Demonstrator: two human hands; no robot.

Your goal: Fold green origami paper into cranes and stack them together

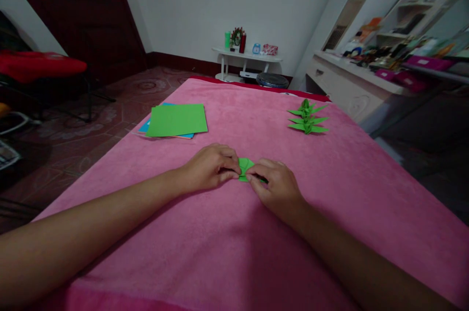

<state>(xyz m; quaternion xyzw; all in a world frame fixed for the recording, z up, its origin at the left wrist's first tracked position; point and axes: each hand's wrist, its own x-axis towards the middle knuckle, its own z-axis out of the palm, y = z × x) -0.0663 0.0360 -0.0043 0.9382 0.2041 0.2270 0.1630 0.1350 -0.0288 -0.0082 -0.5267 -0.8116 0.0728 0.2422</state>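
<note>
Left hand and right hand pinch a small folded bright-green paper piece at nine and three o'clock; apparently mid-fold, it next calls for firm creasing.

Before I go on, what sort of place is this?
Probably a room in a home: I see a dark door, flowers on a low white stand, and a cluttered dresser at the right.

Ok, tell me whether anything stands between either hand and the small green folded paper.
Nothing visible does: the left hand and right hand both touch the green folded paper. The paper stack and spiky green pieces lie farther off.
</note>
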